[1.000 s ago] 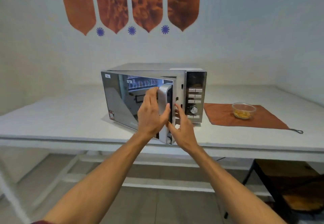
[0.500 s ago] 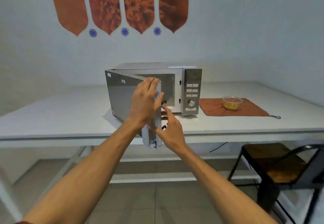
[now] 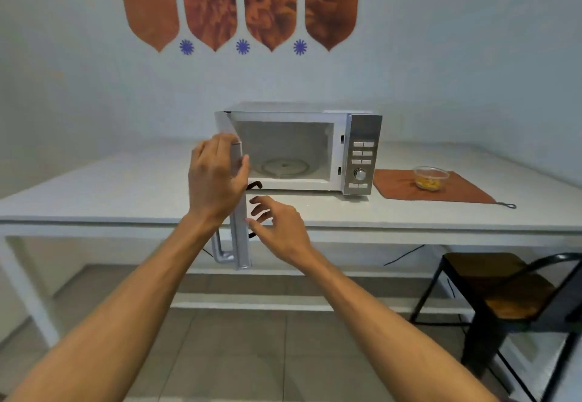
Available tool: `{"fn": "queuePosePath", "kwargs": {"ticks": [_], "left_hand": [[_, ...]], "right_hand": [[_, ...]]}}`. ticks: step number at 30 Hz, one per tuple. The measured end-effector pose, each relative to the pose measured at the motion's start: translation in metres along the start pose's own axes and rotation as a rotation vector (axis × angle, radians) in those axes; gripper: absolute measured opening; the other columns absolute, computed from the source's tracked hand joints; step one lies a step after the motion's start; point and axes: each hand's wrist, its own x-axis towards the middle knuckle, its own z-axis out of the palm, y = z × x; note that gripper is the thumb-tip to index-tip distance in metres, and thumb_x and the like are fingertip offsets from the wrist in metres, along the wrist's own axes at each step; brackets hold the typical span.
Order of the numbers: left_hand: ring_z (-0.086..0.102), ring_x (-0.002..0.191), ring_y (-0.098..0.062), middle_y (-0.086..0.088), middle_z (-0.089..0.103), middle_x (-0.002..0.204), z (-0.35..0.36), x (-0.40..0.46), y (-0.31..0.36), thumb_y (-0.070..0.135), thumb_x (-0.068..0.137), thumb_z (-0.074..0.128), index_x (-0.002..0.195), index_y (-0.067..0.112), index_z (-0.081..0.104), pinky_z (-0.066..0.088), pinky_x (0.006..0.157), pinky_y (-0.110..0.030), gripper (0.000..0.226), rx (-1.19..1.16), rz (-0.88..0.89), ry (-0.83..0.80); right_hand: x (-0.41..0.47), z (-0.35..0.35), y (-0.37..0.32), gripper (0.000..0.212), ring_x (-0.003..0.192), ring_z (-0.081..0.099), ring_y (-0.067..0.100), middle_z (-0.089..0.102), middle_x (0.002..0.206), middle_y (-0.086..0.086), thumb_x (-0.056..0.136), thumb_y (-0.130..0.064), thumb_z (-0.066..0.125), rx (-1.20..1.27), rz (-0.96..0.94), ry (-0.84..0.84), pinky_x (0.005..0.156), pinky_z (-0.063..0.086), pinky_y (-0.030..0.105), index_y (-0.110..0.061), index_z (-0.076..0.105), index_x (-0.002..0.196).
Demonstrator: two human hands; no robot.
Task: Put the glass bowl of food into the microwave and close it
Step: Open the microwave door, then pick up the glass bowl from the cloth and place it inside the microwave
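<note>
The microwave has a matt white shell and a brushed-metal control panel. Its door edge looks satin silver. The bowl is clear glass on a rust cloth mat; the counter is smooth matt white.

We see the microwave standing on the table, toward the back, against the wall. Its door swings out to the left, edge-on toward us, reaching past the table's front edge. Inside the open cavity lies the turntable. The control panel sits on the microwave's right side. Just right of the microwave a cloth lies on the table, and on it stands the glass bowl, with food in it. A chair stands on the floor to the right, partly under the table.
</note>
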Motion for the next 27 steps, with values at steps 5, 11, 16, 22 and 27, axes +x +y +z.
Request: {"fn": "queuePosePath", "kwargs": {"ticks": [5, 11, 16, 22, 27], "left_hand": [[0.057, 0.087, -0.031, -0.014, 0.063, 0.098, -0.008, -0.002, -0.010, 0.021, 0.085, 0.060, 0.108, 0.006, 0.054, 0.043, 0.088, -0.038, 0.028, 0.030, -0.020, -0.003], [0.057, 0.084, -0.031, -0.015, 0.062, 0.096, -0.010, -0.001, -0.008, 0.021, 0.085, 0.055, 0.108, 0.007, 0.050, 0.037, 0.093, -0.038, 0.027, 0.190, 0.027, 0.041], [0.053, 0.107, -0.032, -0.016, 0.059, 0.112, -0.004, -0.003, -0.002, 0.019, 0.084, 0.045, 0.116, 0.007, 0.050, 0.029, 0.105, -0.045, 0.034, 0.281, 0.004, 0.024], [0.023, 0.141, -0.030, -0.016, 0.035, 0.147, 0.015, -0.014, 0.017, 0.037, 0.085, 0.041, 0.131, 0.008, 0.041, 0.001, 0.117, -0.049, 0.054, 0.397, 0.088, -0.033], [0.029, 0.140, -0.030, -0.016, 0.043, 0.143, 0.055, -0.025, 0.056, 0.038, 0.086, 0.044, 0.127, 0.007, 0.047, 0.008, 0.118, -0.052, 0.052, 0.287, 0.184, -0.092]], "right_hand": [[0.003, -0.008, 0.001, 0.036, 0.089, 0.067, 0.009, 0.072, 0.106, -0.006, 0.088, -0.033, 0.066, -0.045, -0.031, 0.007, 0.084, 0.054, 0.035, -0.020, 0.062, 0.122], [0.000, -0.031, 0.020, 0.037, 0.091, 0.065, 0.009, 0.070, 0.108, -0.006, 0.089, -0.035, 0.064, -0.152, -0.053, 0.033, 0.083, 0.054, 0.035, -0.021, 0.061, 0.124], [-0.004, -0.061, 0.041, 0.037, 0.091, 0.064, 0.010, 0.069, 0.109, -0.006, 0.090, -0.036, 0.063, -0.262, -0.025, 0.084, 0.079, 0.055, 0.034, -0.021, 0.059, 0.124], [-0.015, -0.097, 0.065, 0.035, 0.092, 0.065, 0.013, 0.069, 0.109, -0.005, 0.090, -0.035, 0.062, -0.389, 0.028, 0.149, 0.078, 0.052, 0.033, -0.020, 0.059, 0.121], [-0.024, -0.130, 0.092, 0.038, 0.099, 0.066, 0.020, 0.069, 0.114, 0.001, 0.090, -0.034, 0.061, -0.509, 0.054, 0.191, 0.084, 0.052, 0.035, -0.016, 0.060, 0.124]]}}
